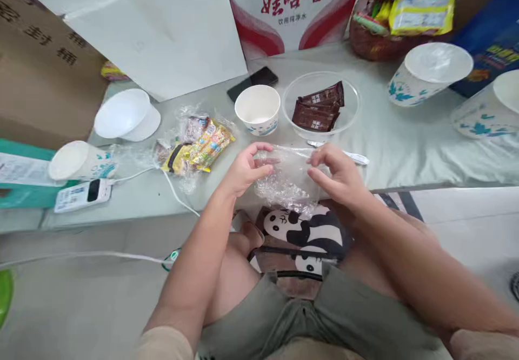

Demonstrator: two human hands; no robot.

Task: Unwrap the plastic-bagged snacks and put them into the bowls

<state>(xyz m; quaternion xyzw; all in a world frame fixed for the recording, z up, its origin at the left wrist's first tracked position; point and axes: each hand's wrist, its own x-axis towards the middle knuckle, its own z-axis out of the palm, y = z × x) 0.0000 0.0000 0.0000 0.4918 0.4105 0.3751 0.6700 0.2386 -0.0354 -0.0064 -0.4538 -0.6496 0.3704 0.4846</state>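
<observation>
A crinkled clear plastic bag (290, 179) is stretched between my two hands at the table's front edge, its lower part hanging over my lap. My left hand (247, 171) grips its left side, fingers curled and thumb along the film. On the opposite side, my right hand (338, 173) pinches the upper right edge. Just beyond stand a white paper cup (258, 112) and a clear round bowl (352, 110) with brown wrapped snack packets (318, 108) inside. A white-handled knife-like tool (357, 158) lies partly behind my right hand.
Left are colourful snack packets (203, 146) in clear film, a tipped paper cup (83, 161), white bowls (125, 115) and a power strip (83, 195) with cable. A phone (253, 82), cartons (295, 17), a filled basket (371, 44) and lined cups (430, 73) stand behind and right.
</observation>
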